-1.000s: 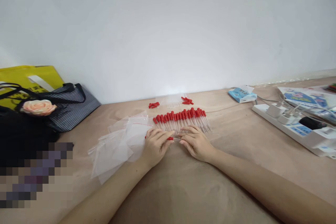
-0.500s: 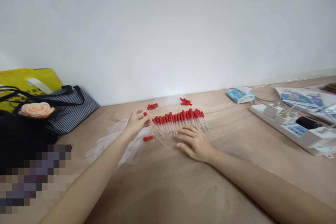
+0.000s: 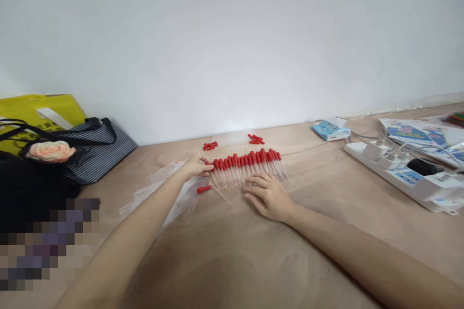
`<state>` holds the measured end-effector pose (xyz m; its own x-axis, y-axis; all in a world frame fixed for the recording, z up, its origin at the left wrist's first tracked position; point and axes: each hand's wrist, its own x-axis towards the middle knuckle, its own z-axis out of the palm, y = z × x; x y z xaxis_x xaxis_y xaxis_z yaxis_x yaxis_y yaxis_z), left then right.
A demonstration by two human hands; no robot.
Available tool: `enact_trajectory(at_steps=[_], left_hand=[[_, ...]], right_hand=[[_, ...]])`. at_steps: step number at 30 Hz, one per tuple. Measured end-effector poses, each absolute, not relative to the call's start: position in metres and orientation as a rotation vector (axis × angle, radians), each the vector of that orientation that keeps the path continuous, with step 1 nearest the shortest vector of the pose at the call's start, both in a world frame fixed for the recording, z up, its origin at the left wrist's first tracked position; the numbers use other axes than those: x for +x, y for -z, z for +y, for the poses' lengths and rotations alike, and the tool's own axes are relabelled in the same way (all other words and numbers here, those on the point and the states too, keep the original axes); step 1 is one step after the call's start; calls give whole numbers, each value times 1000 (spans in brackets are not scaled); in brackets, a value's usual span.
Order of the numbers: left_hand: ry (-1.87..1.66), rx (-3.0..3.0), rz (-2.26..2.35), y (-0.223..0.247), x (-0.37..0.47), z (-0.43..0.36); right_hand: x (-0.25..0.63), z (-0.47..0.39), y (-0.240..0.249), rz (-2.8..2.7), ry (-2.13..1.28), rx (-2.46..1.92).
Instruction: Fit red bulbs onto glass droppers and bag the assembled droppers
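A row of clear droppers with red bulbs (image 3: 250, 158) lies side by side on the table, tips toward me. My left hand (image 3: 196, 166) is at the row's left end, its fingers closed on a red-bulbed dropper (image 3: 209, 166). Lying palm down with fingers spread, my right hand (image 3: 270, 197) rests by the lower tips of the row and holds nothing. A loose red bulb (image 3: 203, 189) and a bare clear tube (image 3: 222, 195) lie below my left hand. Clear plastic bags (image 3: 181, 198) are partly under my left forearm.
Two small piles of red bulbs (image 3: 210, 146) (image 3: 255, 139) flank more clear tubes on plastic near the wall. At left stand a yellow bag (image 3: 72, 106) and a striped bag (image 3: 105, 149). A power strip (image 3: 384, 164), a blue packet (image 3: 330, 130) and papers (image 3: 409, 130) are at right.
My left hand has moved right and slightly down, bringing the dropper it holds to the left end of the row. My right hand has stayed nearly still.
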<state>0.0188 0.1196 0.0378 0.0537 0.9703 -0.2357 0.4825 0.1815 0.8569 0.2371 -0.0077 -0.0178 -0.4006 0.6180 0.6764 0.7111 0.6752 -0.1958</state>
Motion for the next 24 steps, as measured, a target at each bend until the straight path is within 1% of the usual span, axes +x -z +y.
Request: enact_trajectory(at_steps=[5,9,13,15,19,24], left_hand=[[-759,1630,1609,-43,7,117],[-867,1857,1621,-45,-8,95],[-741,2335,1438,-35,-24,66],[-664,2467,1349,-28,-28,57],[-604,2560,1355,-21,-27,51],[-623,2557,1338,-19,-26,49]], right_hand=[[238,-8,18,-2143,180,-1039],[233,-11,16,-2161,176,-1172],[211,-12,8,-2185,45,-1297],[194,-10,2,-2173,-37,-1403],[167,-1,-8,-2146,-116,-1652],[154,7,-10,-2208,-75,-1767]])
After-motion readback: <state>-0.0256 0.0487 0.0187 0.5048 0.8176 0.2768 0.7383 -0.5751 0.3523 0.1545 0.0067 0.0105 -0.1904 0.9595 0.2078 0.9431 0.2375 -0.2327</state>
